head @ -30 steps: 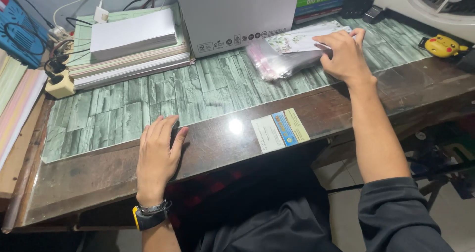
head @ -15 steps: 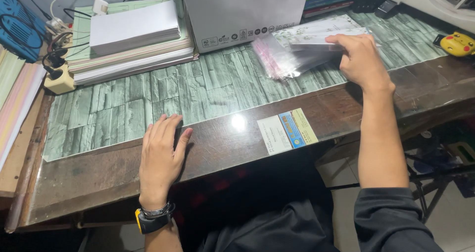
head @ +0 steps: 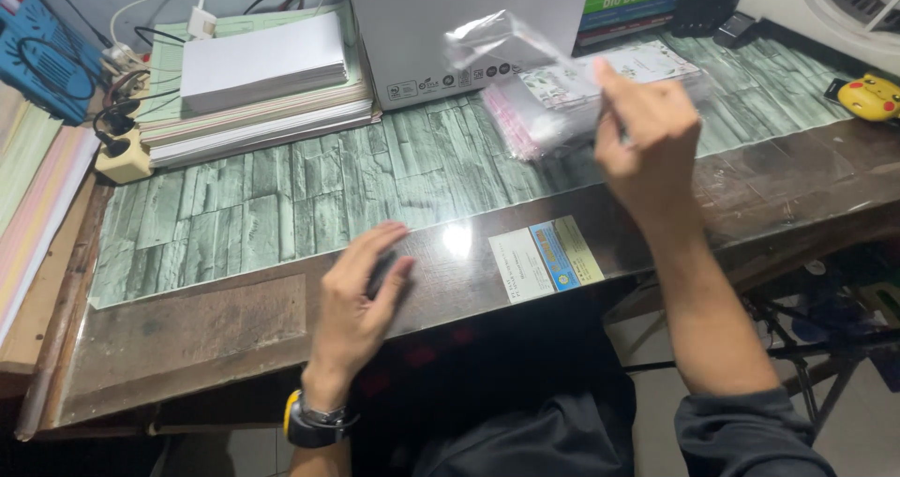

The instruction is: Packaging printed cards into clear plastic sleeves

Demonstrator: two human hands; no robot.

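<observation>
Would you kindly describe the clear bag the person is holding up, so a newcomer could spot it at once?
Start at the big white box at the back of the desk. In front of it, the right hand lifts one clear plastic bag. Unlike the pink-edged stack of bags lying below, it is in the air.

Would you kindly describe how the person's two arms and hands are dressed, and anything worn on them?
Both hands are bare, with no gloves or rings visible. The left hand has a black wristwatch with a yellow edge on its wrist. The right hand has a bare wrist and forearm; a dark sleeve is pushed up near the elbow.
</observation>
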